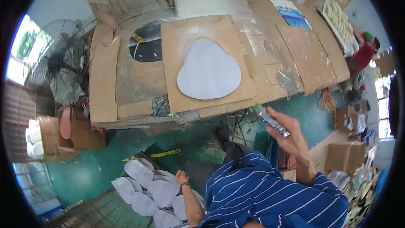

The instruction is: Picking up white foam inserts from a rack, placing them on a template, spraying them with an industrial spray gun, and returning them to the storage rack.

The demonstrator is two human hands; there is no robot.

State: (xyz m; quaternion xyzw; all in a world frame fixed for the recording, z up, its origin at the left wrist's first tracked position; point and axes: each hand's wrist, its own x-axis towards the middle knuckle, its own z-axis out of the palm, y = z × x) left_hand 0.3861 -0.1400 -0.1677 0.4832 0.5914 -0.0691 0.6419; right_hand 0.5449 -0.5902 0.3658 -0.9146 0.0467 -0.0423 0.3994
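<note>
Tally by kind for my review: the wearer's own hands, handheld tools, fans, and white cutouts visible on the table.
Hands: 2, left hand and right hand
Metal tool: 1
Fan: 1
White cutout on the table: 1
Total: 5
Floor-level pile excluded.

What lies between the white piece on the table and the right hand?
In the head view: brown cardboard, the table edge, then the silver tool which the right hand holds.

The one view looks down and forward from the person's head, just above the striped shirt [274, 181]. Near the left hand [182, 177] and right hand [293, 133], its wide fisheye spans the surface's [312, 59] near edge from corner to corner.
</note>
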